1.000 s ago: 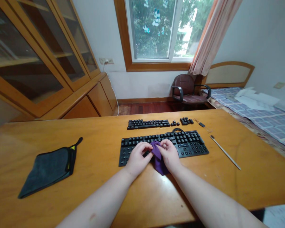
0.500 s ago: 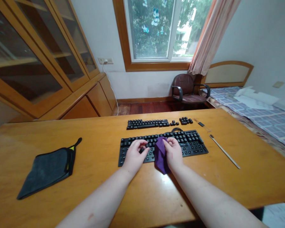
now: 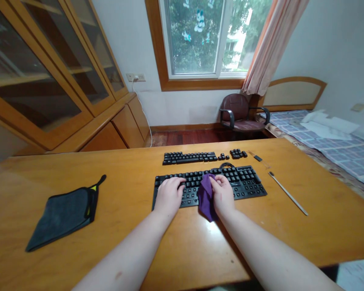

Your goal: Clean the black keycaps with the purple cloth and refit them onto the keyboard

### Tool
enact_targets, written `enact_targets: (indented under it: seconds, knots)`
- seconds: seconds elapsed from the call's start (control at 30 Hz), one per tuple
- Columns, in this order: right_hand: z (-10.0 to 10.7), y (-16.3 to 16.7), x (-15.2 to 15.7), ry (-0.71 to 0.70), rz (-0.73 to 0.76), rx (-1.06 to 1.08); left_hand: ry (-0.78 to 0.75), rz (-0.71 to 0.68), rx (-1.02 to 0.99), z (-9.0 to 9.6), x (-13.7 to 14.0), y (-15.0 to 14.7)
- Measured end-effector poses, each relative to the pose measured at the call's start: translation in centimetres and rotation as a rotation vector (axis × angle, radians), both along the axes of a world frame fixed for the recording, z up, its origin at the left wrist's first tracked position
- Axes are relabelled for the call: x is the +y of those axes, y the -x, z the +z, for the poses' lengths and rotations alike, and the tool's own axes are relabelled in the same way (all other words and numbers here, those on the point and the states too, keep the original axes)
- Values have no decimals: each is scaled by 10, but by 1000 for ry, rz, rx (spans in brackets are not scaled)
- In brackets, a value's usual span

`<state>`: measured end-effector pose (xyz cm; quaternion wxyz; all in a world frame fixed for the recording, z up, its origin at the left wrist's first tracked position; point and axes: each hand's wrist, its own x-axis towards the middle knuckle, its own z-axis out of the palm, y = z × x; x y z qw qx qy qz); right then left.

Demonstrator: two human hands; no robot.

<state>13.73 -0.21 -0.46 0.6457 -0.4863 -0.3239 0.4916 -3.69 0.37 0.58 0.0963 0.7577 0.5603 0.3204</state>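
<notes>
A black keyboard (image 3: 190, 198) lies on the desk; keycaps sit on its upper rows, while its lower rows show bare switches. My left hand (image 3: 170, 195) is over its left half, fingers curled down at the keys with thumb and forefinger close together. Anything between those fingertips blends into the black keys, so I cannot make it out. Just right of the middle, my right hand (image 3: 223, 194) pinches a purple cloth (image 3: 206, 200) that hangs over the keyboard's front edge. Behind the keyboard, loose black keycaps (image 3: 189, 158) stand in rows, with smaller groups to the right.
At the left lies a folded dark grey cloth (image 3: 65, 214). A thin brush (image 3: 288, 193) rests on the right, near a small wire tool with a black handle (image 3: 257, 158). Beyond the wooden desk (image 3: 121, 242) are a chair (image 3: 236, 111) and a bed (image 3: 330, 141).
My left hand has moved slightly left and turned palm down, its fingers lowered to the keys; a dark keycap showed in its fingertips before. My right hand stays in place with the purple cloth.
</notes>
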Motion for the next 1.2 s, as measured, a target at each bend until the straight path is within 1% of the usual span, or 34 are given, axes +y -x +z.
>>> enact_targets:
  seconds: [0.13,0.4,0.57,0.8,1.03,1.2]
  knots:
    - [-1,1,1,4,3,35,5,70,37,1,-2,0]
    - [-1,0,1,9,30,56,24,41,44,-3,2,0]
    - [-1,0,1,4,32,71,22,68,108,0,1,-1]
    - [-1,1,1,4,36,79,90,103,206,4,-3,-3]
    - [0,0,0,5,39,72,112,138,234,3,-3,-3]
    - [-2,0,1,4,45,59,113,137,235,4,-2,-3]
